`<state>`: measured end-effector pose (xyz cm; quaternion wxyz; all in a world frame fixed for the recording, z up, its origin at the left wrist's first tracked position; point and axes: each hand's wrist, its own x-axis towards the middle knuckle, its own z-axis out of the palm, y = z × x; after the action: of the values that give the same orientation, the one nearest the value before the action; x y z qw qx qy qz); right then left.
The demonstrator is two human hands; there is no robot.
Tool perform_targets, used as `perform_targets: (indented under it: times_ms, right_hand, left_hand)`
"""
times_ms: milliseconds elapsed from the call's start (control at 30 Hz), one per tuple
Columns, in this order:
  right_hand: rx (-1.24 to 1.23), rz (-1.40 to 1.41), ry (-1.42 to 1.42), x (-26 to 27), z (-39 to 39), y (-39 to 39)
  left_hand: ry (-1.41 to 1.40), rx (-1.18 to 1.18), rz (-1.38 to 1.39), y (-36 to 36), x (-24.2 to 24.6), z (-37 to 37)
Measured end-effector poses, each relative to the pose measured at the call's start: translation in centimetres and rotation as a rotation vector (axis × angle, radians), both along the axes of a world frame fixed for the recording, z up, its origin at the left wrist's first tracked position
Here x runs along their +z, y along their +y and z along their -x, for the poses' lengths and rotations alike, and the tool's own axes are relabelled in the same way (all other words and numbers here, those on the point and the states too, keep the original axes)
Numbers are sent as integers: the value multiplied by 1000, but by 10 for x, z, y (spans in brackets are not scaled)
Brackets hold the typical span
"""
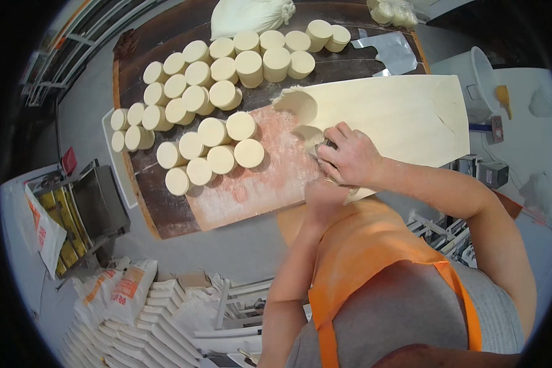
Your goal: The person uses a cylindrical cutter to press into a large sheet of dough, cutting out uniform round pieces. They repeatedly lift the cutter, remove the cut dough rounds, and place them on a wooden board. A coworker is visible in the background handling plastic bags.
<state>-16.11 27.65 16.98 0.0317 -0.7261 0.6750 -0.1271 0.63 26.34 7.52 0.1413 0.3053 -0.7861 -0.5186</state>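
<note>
A thick folded sheet of pale dough (400,115) lies across the right of the worktable, its left edge scalloped by round cut-outs. At that edge my right hand (352,154) grips what looks like a round cutter (330,144), mostly hidden by the fingers. My left hand (329,195) is blurred, just below it at the dough's near edge; what its fingers hold is unclear. To the left, stacks of round dough discs (211,131) stand on a floured, reddish board (267,184). More disc stacks (225,69) stand in rows on the dark tabletop.
Behind the stacks sit a tied white bag (248,18) and a silvery plastic sheet (395,53). A white tub (480,87) stands beyond the right edge. Piled sacks (133,294) and a metal machine (99,207) occupy the floor at left.
</note>
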Motion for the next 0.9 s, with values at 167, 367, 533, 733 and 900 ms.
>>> perform_targets:
  times_ms: [167, 367, 533, 733, 900]
  right_hand:
    - [94, 60, -44, -3, 12, -1]
    - [208, -107, -173, 20, 26, -7]
    - [96, -47, -185, 22, -27, -13]
    - [288, -35, -256, 19, -164, -88]
    - [398, 42, -284, 14, -261, -173]
  left_hand:
    - [24, -99, 204, 13, 6, -2]
    - [-352, 84, -254, 18, 25, 7]
    - [-256, -4, -73, 21, 16, -6]
    - [-81, -33, -82, 10, -30, -21]
    - [114, 107, -290, -19, -55, -81]
